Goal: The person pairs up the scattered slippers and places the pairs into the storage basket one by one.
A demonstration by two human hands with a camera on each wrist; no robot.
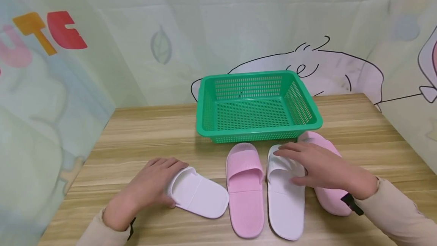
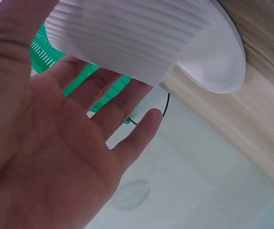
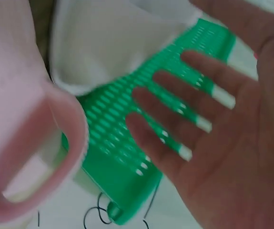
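Note:
On the left, my left hand point(image 1: 153, 183) holds the toe end of a white slipper point(image 1: 205, 196), its thumb on the near side and fingers on the far side. In the left wrist view the fingers touch the slipper's ribbed strap point(image 2: 127, 38). My right hand point(image 1: 317, 162) hovers over a second white slipper point(image 1: 285, 212), fingers spread and relaxed, nothing in its grasp. A pink slipper point(image 1: 246, 204) lies between the two white ones, toe toward the back. Another pink slipper point(image 1: 331, 200), partly hidden by the right hand and forearm, lies tilted at the right.
A green plastic basket point(image 1: 259, 132) with mesh walls stands at the back of the wooden table point(image 1: 143, 132), just beyond the slippers' toes. Behind the table hangs a printed cloth point(image 1: 184, 29), with more cloth along both sides.

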